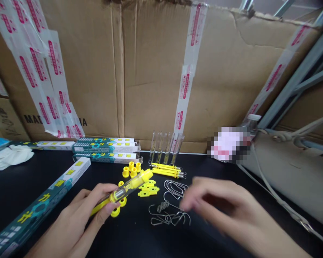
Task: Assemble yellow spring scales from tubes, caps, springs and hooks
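My left hand (86, 211) is closed round a clear tube (126, 188) with a yellow cap and a yellow rod inside, its capped end tilted up to the right. My right hand (218, 208) is blurred, thumb and fingertips pinched together beside a pile of metal hooks (171, 216); whether it holds anything is hidden. Yellow caps (130, 169) stand behind the tube, and yellow rings (115, 211) lie partly under it. Flat yellow pieces (148, 190) rest right of the tube.
Clear tubes (165, 148) stand upright at the back, with yellow rods (168, 171) before them. Printed boxes (104, 147) are stacked back left; a long box (40, 200) lies at left. A large cardboard box (150, 71) walls the back. A bag (290, 179) is at right.
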`<act>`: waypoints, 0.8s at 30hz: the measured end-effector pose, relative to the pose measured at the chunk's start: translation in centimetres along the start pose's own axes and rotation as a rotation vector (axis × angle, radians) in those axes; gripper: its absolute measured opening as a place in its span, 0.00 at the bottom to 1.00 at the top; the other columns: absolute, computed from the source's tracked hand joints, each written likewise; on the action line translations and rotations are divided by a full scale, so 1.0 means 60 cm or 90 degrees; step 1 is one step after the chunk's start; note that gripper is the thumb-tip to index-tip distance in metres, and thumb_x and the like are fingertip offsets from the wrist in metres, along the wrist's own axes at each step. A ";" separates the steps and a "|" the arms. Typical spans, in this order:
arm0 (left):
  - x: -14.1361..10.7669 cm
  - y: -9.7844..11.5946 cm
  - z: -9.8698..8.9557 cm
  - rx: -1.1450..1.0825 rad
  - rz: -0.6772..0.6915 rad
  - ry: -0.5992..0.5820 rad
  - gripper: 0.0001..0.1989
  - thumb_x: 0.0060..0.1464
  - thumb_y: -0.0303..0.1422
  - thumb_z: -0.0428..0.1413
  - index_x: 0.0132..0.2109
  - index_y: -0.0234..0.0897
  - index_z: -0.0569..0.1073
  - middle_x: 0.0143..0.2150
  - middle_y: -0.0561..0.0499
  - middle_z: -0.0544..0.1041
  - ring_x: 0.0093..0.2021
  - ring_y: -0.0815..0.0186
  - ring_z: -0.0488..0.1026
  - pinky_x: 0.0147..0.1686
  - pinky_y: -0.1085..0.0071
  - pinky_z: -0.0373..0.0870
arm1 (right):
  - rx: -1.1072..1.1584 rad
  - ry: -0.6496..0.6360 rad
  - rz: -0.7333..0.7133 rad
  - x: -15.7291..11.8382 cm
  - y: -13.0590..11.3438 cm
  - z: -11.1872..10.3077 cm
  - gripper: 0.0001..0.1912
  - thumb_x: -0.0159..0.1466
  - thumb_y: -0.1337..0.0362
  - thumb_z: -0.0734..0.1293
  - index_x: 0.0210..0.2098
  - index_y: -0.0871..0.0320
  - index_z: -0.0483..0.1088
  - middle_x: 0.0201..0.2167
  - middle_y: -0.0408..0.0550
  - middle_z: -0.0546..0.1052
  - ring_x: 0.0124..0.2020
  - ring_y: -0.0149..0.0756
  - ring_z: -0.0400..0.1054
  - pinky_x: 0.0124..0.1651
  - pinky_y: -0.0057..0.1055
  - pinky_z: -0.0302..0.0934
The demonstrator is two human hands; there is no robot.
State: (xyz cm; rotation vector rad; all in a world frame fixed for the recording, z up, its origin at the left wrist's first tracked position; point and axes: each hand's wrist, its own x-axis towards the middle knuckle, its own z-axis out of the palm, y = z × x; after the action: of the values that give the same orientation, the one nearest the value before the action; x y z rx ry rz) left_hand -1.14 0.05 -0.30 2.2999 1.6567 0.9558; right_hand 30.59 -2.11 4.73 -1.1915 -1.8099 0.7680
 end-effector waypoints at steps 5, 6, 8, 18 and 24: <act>-0.002 -0.007 0.004 -0.097 0.019 -0.046 0.14 0.66 0.48 0.49 0.49 0.46 0.69 0.42 0.52 0.83 0.42 0.60 0.83 0.38 0.76 0.79 | -0.348 -0.059 -0.049 0.058 0.041 -0.002 0.06 0.67 0.64 0.68 0.41 0.50 0.79 0.37 0.45 0.79 0.32 0.37 0.74 0.33 0.32 0.63; -0.003 -0.008 0.005 -0.108 0.017 -0.057 0.13 0.66 0.47 0.49 0.49 0.46 0.68 0.43 0.52 0.83 0.44 0.60 0.83 0.39 0.75 0.79 | -0.363 -0.068 -0.045 0.060 0.048 0.002 0.06 0.67 0.64 0.69 0.42 0.50 0.79 0.38 0.45 0.78 0.34 0.38 0.74 0.35 0.32 0.64; -0.003 -0.009 0.007 -0.117 0.018 -0.075 0.11 0.67 0.45 0.48 0.50 0.47 0.66 0.43 0.52 0.82 0.44 0.61 0.83 0.41 0.74 0.79 | -0.370 -0.083 -0.045 0.060 0.057 0.010 0.08 0.65 0.64 0.71 0.44 0.48 0.79 0.41 0.45 0.78 0.36 0.39 0.75 0.38 0.34 0.66; -0.002 0.016 0.004 -0.094 0.048 -0.059 0.15 0.63 0.48 0.53 0.52 0.50 0.71 0.44 0.54 0.82 0.37 0.64 0.83 0.32 0.78 0.79 | -0.358 -0.125 -0.043 0.066 0.062 0.039 0.08 0.65 0.73 0.66 0.34 0.55 0.74 0.40 0.47 0.74 0.34 0.38 0.73 0.37 0.36 0.66; -0.005 0.007 0.003 -0.031 0.094 -0.070 0.15 0.67 0.46 0.50 0.56 0.53 0.72 0.50 0.56 0.82 0.47 0.63 0.82 0.43 0.79 0.78 | -0.244 -0.060 -0.008 0.071 0.053 -0.001 0.09 0.71 0.67 0.58 0.35 0.55 0.67 0.29 0.43 0.72 0.27 0.34 0.68 0.31 0.32 0.64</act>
State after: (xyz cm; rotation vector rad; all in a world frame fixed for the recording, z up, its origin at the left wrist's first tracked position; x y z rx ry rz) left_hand -0.73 -0.34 -0.36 2.4224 1.4239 0.8698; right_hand 31.07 3.00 3.40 -1.4016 -2.1051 0.4884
